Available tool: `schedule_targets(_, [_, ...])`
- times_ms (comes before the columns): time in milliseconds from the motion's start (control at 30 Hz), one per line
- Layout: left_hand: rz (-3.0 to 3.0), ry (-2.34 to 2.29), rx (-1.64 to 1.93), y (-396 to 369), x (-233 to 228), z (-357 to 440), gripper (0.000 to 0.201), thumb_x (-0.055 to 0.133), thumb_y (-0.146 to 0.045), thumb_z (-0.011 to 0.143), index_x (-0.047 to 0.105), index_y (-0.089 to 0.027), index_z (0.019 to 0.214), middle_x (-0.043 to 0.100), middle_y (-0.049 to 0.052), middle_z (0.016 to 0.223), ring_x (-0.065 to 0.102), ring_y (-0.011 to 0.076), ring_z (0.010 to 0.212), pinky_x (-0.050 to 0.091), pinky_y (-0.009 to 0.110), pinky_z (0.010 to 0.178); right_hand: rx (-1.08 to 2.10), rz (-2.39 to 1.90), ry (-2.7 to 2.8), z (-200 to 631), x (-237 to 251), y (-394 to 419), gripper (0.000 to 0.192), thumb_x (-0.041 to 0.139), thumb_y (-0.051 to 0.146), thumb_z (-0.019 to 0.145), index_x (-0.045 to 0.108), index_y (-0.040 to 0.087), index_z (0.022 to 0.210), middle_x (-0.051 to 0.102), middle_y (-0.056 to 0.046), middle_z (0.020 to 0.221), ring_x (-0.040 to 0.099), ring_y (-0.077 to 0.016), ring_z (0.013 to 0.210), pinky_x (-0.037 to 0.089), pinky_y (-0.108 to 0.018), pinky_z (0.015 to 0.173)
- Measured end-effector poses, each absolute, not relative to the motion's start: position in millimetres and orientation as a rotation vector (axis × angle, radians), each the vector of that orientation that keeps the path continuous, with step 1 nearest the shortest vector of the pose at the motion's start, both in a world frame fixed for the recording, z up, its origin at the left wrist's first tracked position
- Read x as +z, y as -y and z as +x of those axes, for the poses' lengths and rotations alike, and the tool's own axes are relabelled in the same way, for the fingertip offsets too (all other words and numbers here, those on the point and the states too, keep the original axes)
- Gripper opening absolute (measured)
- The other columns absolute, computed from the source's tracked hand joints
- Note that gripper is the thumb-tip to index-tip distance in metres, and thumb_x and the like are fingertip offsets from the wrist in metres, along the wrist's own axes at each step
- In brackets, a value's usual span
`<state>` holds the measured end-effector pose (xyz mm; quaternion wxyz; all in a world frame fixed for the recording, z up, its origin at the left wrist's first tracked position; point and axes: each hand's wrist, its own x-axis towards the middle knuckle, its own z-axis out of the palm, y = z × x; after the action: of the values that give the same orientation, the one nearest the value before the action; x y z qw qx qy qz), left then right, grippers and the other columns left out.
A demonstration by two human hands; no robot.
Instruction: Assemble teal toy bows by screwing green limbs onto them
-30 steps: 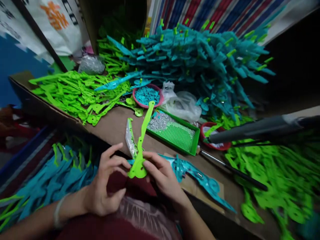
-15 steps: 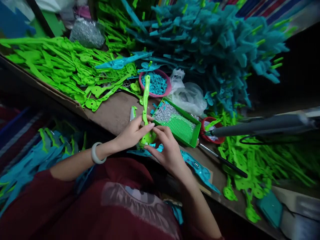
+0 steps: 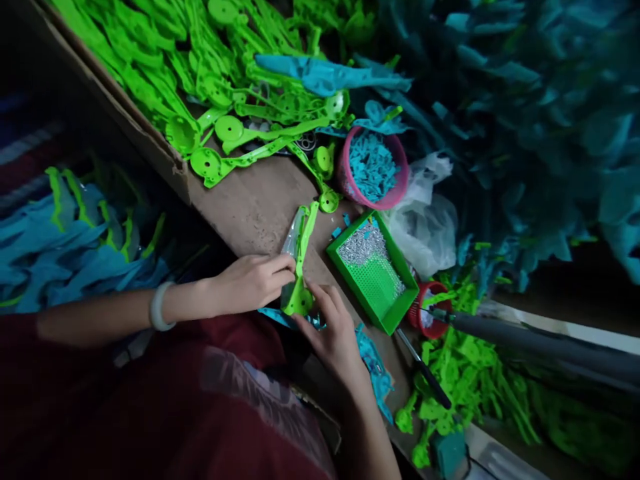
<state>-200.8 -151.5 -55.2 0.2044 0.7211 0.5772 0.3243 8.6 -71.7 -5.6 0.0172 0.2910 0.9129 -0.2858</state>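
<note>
A lime-green plastic part [image 3: 301, 257], long and narrow with a wide rounded end, lies between my hands above the table's near edge. My right hand [image 3: 333, 323] grips its wide end between thumb and fingers. From the other side, my left hand [image 3: 257, 280] has its fingers pinched together on a clear plastic piece [image 3: 295, 233] against the green part. Whether the two pieces are joined I cannot tell. Under my hands, partly covered, lies a blue plastic part [image 3: 373, 367].
A green tray [image 3: 385, 290] of small metal screws stands right of my hands. Behind it are a pink bowl [image 3: 345, 180] of small blue pieces and a plastic bag [image 3: 425, 227]. A dark tool arm [image 3: 525, 340] reaches in from the right, near a red basket [image 3: 443, 320].
My view has turned and moved closer to the table. The left hand has shifted from the green part's middle to the clear piece, now alongside the green part.
</note>
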Motion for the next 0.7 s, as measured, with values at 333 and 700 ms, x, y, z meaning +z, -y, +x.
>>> schedule_targets(333, [2.007, -1.565, 0.998, 153, -63, -197, 0.026, 0.043, -0.007, 0.09, 0.064, -0.011, 0.107, 0.063, 0.011, 0.107, 0.066, 0.0214, 0.09, 0.057, 0.034, 0.079, -0.591, 0.799, -2.872, 8, -1, 73, 0.056, 0.057, 0.03, 0.094, 0.04, 0.026, 0.147, 0.057, -0.008, 0.102, 0.063, -0.0199, 0.087, 0.057, -0.034, 0.073])
schedule_targets(700, [1.421, -1.563, 1.19, 146, -52, -202, 0.033, 0.054, -0.019, 0.09, 0.054, -0.011, 0.122, 0.053, 0.018, 0.129, 0.063, 0.0243, 0.105, 0.054, 0.039, 0.092, -0.5, 0.704, -2.87, 11, -7, 69, 0.048, 0.049, 0.037, 0.098, 0.047, 0.018, 0.141, 0.057, -0.01, 0.098, 0.063, -0.019, 0.081, 0.055, -0.03, 0.065])
